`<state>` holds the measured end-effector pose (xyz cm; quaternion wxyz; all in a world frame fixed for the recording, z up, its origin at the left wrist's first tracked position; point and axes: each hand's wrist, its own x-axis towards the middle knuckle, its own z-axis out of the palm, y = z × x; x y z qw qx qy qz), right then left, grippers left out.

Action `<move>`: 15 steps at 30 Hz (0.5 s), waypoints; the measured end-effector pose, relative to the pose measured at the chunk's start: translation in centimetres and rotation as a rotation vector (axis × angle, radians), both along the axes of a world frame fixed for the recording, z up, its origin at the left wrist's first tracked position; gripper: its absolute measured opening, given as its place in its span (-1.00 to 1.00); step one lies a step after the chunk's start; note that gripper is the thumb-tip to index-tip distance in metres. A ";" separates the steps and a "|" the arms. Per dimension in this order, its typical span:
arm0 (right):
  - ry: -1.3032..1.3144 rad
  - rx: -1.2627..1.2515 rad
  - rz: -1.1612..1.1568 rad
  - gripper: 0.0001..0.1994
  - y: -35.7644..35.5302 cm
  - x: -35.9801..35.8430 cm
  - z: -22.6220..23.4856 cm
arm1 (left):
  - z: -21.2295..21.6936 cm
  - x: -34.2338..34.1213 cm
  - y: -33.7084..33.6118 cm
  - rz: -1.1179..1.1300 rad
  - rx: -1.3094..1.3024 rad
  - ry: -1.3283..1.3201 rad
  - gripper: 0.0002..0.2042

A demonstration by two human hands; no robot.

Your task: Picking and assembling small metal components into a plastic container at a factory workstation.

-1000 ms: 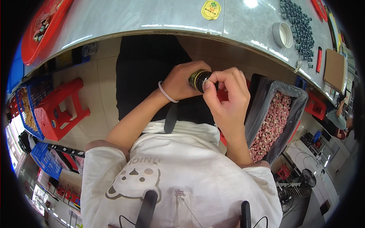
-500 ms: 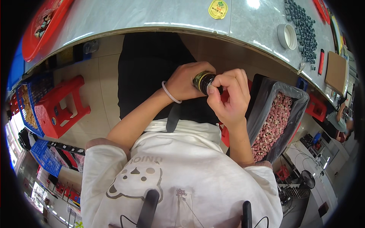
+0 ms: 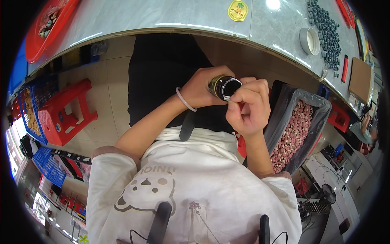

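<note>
Clasps gold-banded jar (image 3: 222, 86) in curled left hand (image 3: 202, 86), pinches rim (image 3: 226, 98) with right hand (image 3: 250, 106) (near-closed); could drop it by slackening grip.

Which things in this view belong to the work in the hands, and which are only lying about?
In the work:
- dark bottle, held in the left hand
- right hand, pinching at the bottle's rim

Seemingly just lying about, untouched:
- yellow oval label
- round white piece
- small dark pieces
- red stool
- pink-and-white pieces in a lined bin
</note>
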<state>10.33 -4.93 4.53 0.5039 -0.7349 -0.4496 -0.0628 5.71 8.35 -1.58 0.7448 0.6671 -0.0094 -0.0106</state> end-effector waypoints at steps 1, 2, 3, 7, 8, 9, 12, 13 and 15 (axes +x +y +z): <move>0.024 0.019 0.006 -0.90 0.0 0.0 -0.1 | 0.0 0.0 0.1 0.001 0.001 0.001 -0.66; 0.025 0.020 0.008 -0.90 0.0 -0.2 -0.1 | 0.0 0.0 0.2 0.002 -0.058 0.006 -0.65; 0.113 0.087 -0.005 -0.87 0.0 -0.4 -0.1 | -0.1 -0.1 0.3 0.002 -0.118 0.011 -0.64; 0.262 0.181 -0.004 -0.88 -0.1 -0.6 0.0 | -0.2 -0.1 0.6 0.027 -0.110 -0.003 -0.62; 0.329 0.213 -0.006 -0.90 -0.1 -0.6 0.0 | -0.2 -0.1 0.6 0.024 -0.106 -0.012 -0.62; 0.329 0.213 -0.007 -0.90 -0.2 -0.7 0.0 | -0.3 -0.1 0.5 0.021 -0.103 -0.020 -0.62; 0.417 0.276 0.010 -0.91 -0.4 -0.8 -0.3 | -0.4 -0.2 0.6 0.018 -0.083 -0.039 -0.62; 0.455 0.295 -0.003 -0.90 -0.6 -0.9 -0.3 | -0.3 -0.1 0.6 0.017 -0.083 -0.040 -0.62; 0.494 0.317 -0.014 -0.90 -0.7 -1.0 -0.3 | 0.0 -0.1 0.6 0.021 -0.059 -0.059 -0.64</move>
